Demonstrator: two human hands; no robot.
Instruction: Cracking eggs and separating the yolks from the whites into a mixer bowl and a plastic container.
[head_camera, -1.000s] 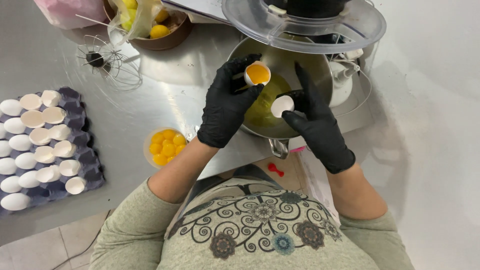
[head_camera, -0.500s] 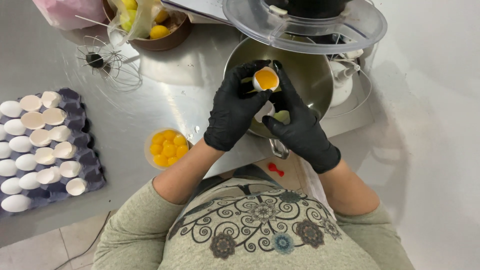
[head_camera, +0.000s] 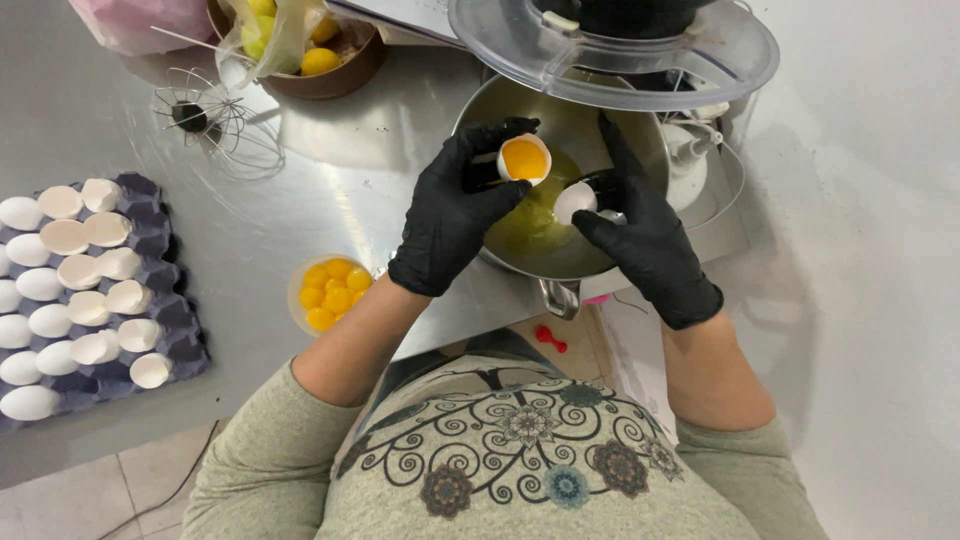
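We wear black gloves on both hands. Our left hand (head_camera: 455, 215) is closed around half an eggshell (head_camera: 524, 160), open side up, with a round yellow yolk (head_camera: 525, 158) sitting in it. Our right hand (head_camera: 645, 240) is closed around the other shell half (head_camera: 574, 201), which looks white and has no yolk that we can see. Both halves are over the big metal bowl (head_camera: 560, 110), close to each other but not touching. The bowl holds a pool of clear yellowish egg white (head_camera: 535, 225). A clear plastic cover (head_camera: 700, 60) hangs over the far side of the bowl.

The bowl sits on a shiny grey bench (head_camera: 330, 170). Near our left arm there is a small cup of yolks (head_camera: 331, 291). Further left is a dark egg tray (head_camera: 150, 300) with whole white eggs (head_camera: 25, 300) and broken shells (head_camera: 100, 270). A wire whisk (head_camera: 205, 118) lies at the back of the bench, next to a brown bowl of lemons (head_camera: 320, 55).
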